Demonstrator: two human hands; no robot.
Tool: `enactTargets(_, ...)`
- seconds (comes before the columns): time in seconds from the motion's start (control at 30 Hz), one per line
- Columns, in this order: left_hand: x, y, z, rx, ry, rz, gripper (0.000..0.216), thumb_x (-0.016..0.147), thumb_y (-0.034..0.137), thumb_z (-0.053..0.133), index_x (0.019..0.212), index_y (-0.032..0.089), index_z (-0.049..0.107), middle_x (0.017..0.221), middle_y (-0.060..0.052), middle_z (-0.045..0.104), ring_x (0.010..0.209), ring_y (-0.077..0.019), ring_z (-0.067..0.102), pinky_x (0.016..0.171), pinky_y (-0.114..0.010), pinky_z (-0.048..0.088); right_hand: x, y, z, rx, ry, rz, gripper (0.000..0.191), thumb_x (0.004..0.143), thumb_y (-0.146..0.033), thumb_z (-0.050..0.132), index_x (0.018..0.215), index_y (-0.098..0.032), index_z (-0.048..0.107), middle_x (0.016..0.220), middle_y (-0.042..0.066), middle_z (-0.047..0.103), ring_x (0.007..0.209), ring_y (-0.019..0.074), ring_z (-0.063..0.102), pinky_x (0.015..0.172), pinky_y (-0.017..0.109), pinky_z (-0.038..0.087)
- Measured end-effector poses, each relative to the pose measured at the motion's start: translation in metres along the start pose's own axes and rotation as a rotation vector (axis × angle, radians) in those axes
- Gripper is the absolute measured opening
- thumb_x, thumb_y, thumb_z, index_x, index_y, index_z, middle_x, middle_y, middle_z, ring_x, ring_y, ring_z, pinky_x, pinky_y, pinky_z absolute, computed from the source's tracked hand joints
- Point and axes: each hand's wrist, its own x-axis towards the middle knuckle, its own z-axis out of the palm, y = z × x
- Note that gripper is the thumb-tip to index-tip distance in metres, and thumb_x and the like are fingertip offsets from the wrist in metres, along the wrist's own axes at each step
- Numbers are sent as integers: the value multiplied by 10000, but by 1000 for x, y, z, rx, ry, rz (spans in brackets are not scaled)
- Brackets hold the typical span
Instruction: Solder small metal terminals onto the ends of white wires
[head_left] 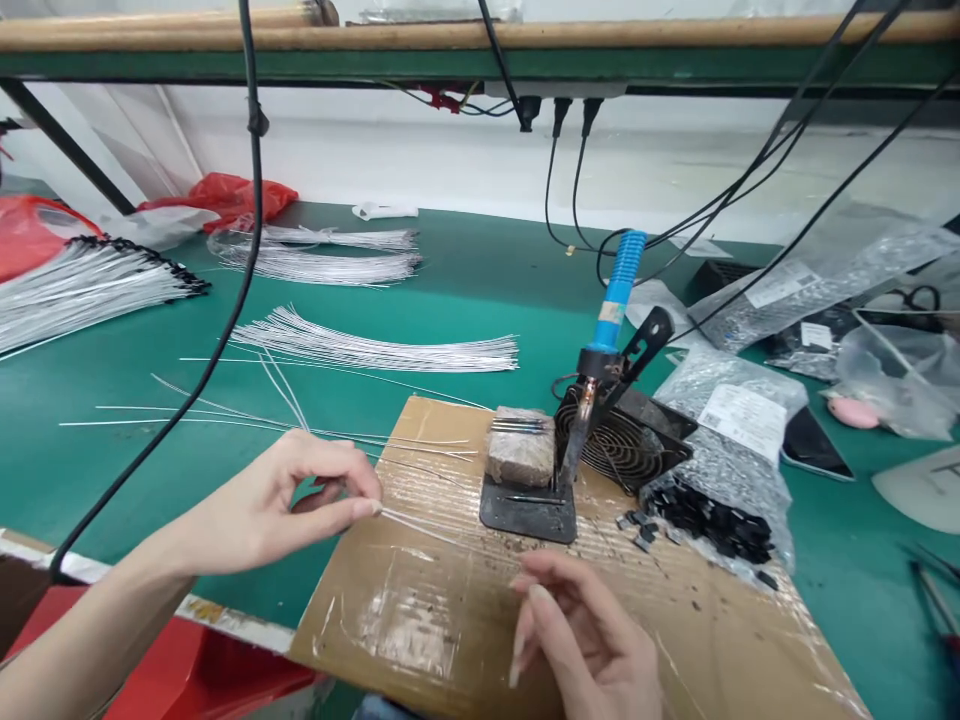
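Observation:
My left hand [300, 500] is closed, with thumb and forefinger pinching thin white wires [427, 525] whose ends reach out to the right over the cardboard sheet [375, 640]. Past those wire ends, my right hand [577, 630] hovers above the cardboard, fingers loosely curled and slightly apart, with nothing visible in it. More loose white wires [435, 445] lie across the cardboard's edge, behind my left hand. A blue-handled soldering iron [621, 290] leans tip down in its stand. Beside it, a sponge-like block [521, 460] sits on the stand's black base [525, 515].
Bundled white wires [382, 345] lie on the green table [487, 300]; a black-tipped bundle [97, 290] is at left. A black fan [626, 440] stands behind the iron. Small black pieces [712, 525] spill from a plastic bag [727, 390]. A black cable [255, 200] hangs at left.

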Motion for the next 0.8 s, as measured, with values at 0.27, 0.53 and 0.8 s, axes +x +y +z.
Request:
enactTargets(0.27, -10, 2, 15, -81, -18, -13, 193, 971, 274, 652, 803, 250, 744, 654, 34, 697, 583, -116, 594, 573, -229, 430, -5, -7, 9, -99, -91, -136, 210, 913, -318, 772, 742, -196, 759, 636, -21, 636, 450, 81, 571, 472, 176, 467)
enactTargets(0.53, -15, 5, 25, -146, -44, -65, 221, 980, 321, 658, 798, 233, 748, 667, 25, 710, 608, -115, 608, 596, -221, 427, -5, -1, 10, -50, -160, -62, 232, 895, -345, 786, 725, -191, 753, 609, -27, 610, 462, 94, 569, 463, 182, 468)
enactTargets(0.8, -15, 2, 29, -175, -89, -94, 294, 993, 368, 633, 796, 180, 744, 624, 19, 603, 573, -110, 462, 537, -246, 316, -5, -1, 5, -138, -146, -124, 228, 860, -340, 809, 701, -189, 750, 618, -10, 636, 458, 98, 553, 451, 186, 461)
